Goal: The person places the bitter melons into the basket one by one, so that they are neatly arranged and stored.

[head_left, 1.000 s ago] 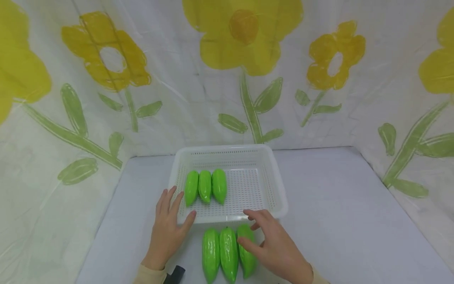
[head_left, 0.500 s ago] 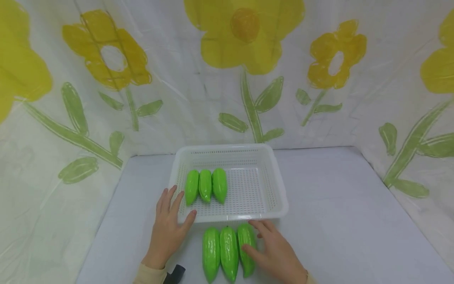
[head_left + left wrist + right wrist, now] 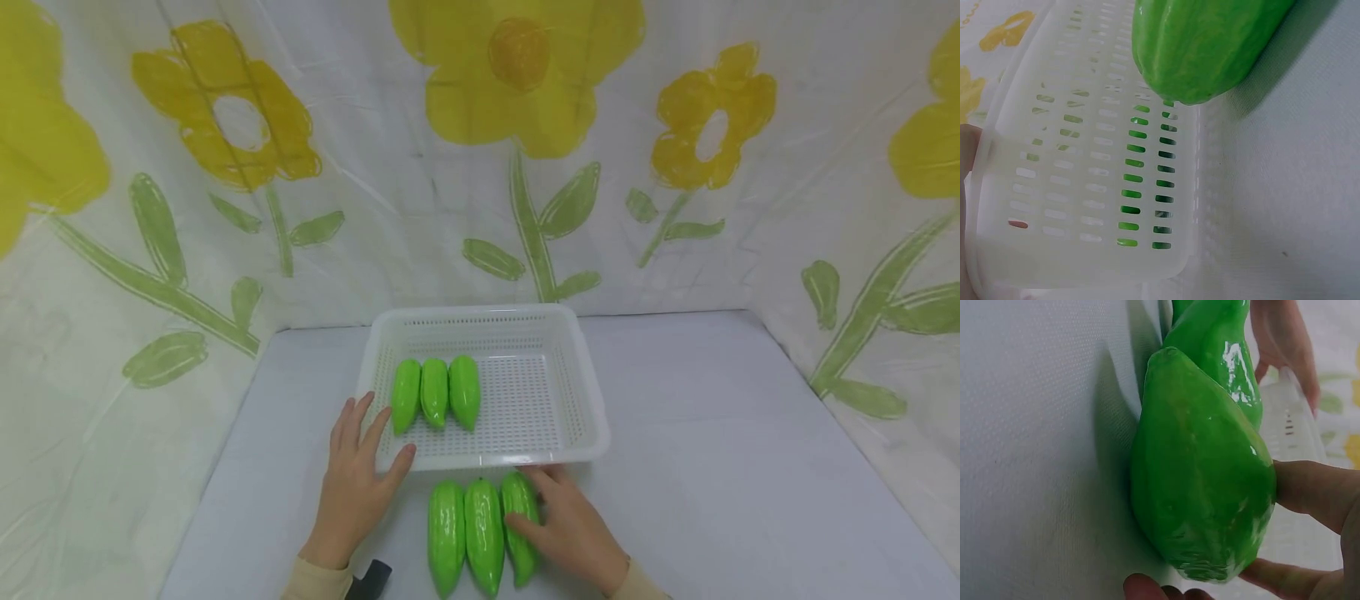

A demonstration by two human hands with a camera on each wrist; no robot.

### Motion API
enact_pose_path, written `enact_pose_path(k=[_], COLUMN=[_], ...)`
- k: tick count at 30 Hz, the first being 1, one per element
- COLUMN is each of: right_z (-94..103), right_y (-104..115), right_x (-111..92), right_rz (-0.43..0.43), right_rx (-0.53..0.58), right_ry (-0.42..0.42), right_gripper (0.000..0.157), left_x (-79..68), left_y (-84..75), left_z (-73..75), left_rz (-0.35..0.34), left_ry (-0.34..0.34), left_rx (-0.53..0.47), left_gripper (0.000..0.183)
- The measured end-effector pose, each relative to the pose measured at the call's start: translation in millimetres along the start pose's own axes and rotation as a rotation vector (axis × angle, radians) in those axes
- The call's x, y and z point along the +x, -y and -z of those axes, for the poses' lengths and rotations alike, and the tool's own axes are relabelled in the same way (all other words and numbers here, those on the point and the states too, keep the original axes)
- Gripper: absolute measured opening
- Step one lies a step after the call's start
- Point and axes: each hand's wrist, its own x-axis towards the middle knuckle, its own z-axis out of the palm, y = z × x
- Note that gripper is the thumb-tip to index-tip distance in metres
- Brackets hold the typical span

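A white plastic basket (image 3: 588, 400) with slotted walls holds three glossy green papayas (image 3: 435, 393) side by side at its left. My left hand (image 3: 356, 479) rests at the basket's front left corner, fingers spread over the rim and thumb along the front edge. Three more papayas lie in a row on the table before the basket. My right hand (image 3: 573, 525) holds the rightmost papaya (image 3: 519, 533), thumb on top and fingers around its far end. In the right wrist view this papaya (image 3: 1200, 469) lies on the cloth, between thumb and fingers.
A pale cloth covers the table (image 3: 712, 450). Behind and at both sides hangs a white curtain (image 3: 360, 250) with yellow flowers. A dark device (image 3: 369, 579) shows by the left wrist. The other two front papayas (image 3: 483, 537) lie close against each other.
My right hand has come down from above the right papaya, and its fingers have closed around it. The left hand, the basket and the other papayas have stayed put.
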Motion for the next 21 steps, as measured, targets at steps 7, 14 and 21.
enact_pose_path(k=[7,14,21], right_z=[-3.9,-2.5,1.5], right_y=[-2.8,-2.5,-1.8], right_x=[1.9,3.3,3.0], right_rz=[0.000,-0.005,-0.012], right_rx=[0.063,0.093,0.080], right_ry=[0.027,0.037,0.042], right_gripper=[0.078,0.075,0.073], left_x=[-0.4,-0.7,-0.6], left_y=[0.7,0.5,-0.5], left_z=[-0.5,-0.2,-0.1], left_rz=[0.001,0.002,0.005], left_ry=[0.001,-0.001,0.002], left_rx=[0.006,0.015,0.018], left_gripper=[0.060,0.059,0.058])
